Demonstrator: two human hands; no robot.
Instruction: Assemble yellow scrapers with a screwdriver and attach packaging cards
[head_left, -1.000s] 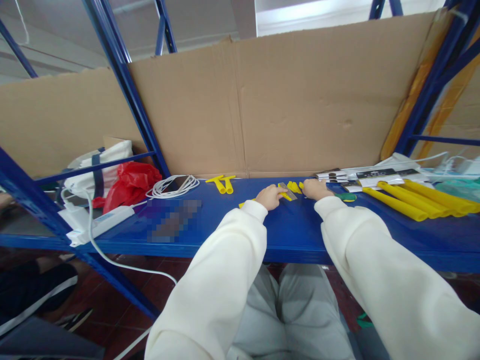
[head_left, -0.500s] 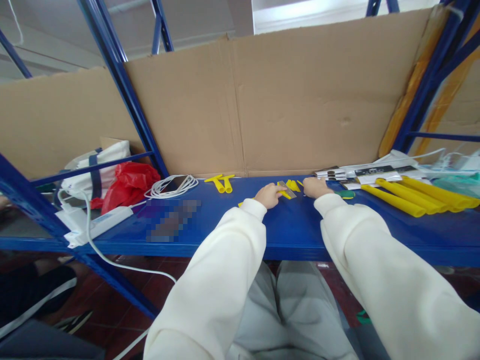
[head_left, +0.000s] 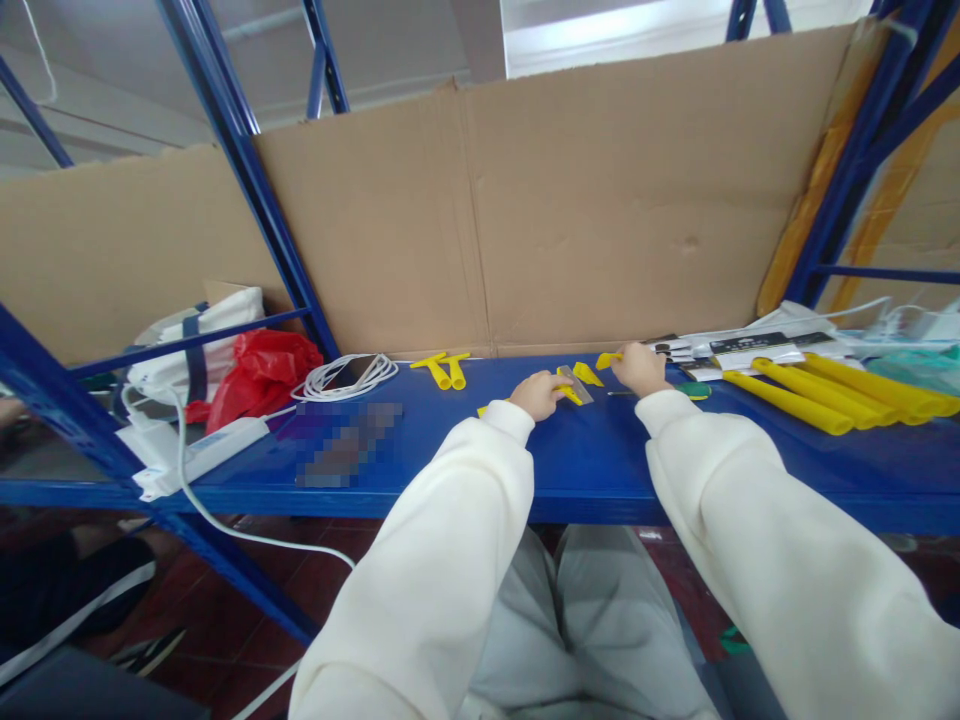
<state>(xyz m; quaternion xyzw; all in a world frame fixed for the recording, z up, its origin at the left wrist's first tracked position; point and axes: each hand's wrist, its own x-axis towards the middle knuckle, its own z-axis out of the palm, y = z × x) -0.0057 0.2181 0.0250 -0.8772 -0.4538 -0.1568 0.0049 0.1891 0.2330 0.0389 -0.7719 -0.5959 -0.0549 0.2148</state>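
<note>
Near the middle of the blue shelf, my left hand (head_left: 537, 396) is closed on a yellow scraper part (head_left: 570, 394) with a flat, see-through grey plate. To its right, my right hand (head_left: 640, 368) pinches a small yellow plastic piece (head_left: 608, 359) just off the shelf. Between the two hands lies another yellow plastic piece (head_left: 587, 374). A screwdriver (head_left: 694, 390) with a green and yellow handle rests beside my right wrist, its shaft partly hidden by the hand. Another bit of yellow (head_left: 482, 410) peeks out beside my left cuff.
Two yellow T-shaped pieces (head_left: 448, 371) lie farther left, beside a coiled white cable (head_left: 345, 378). Several long yellow tubes (head_left: 847, 393) and flat packets (head_left: 754, 350) sit at the right. A power strip (head_left: 214, 447) and red bag (head_left: 262, 370) are at the left. Cardboard (head_left: 585, 210) stands behind.
My right hand has lifted slightly and moved a little right, with the small yellow piece now showing at its fingertips. The left hand has stayed nearly still.
</note>
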